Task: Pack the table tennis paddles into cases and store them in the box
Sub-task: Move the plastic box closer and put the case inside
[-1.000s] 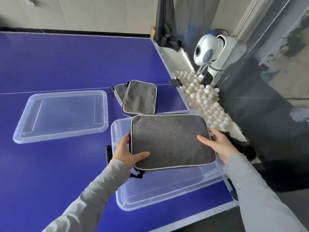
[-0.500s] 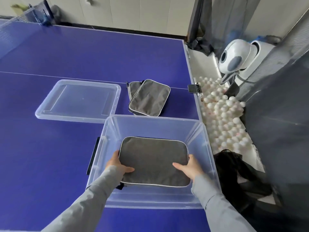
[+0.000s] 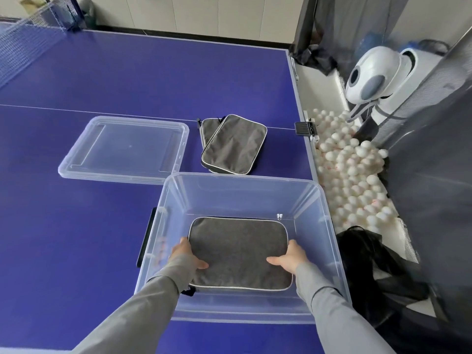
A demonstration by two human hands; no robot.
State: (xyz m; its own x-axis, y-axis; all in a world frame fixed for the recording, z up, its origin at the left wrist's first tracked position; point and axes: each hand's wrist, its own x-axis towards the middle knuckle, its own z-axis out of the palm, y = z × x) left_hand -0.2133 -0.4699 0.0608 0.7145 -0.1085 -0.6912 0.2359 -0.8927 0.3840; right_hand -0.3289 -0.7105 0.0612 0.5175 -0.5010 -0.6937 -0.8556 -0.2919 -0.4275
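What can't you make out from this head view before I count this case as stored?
- Contents of the grey case: opaque fabric hides whether a paddle is inside.
- Fingers of the left hand and right hand: only the thumbs show on top; the case edges hide the rest.
- Whether the case touches the floor of the clear box: the case covers it.
- The lower case of the two stacked cases: mostly covered by the upper.

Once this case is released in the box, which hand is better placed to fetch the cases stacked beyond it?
Probably the right hand: the stacked cases lie just past the box's far rim, slightly right of centre. The left hand is farther.
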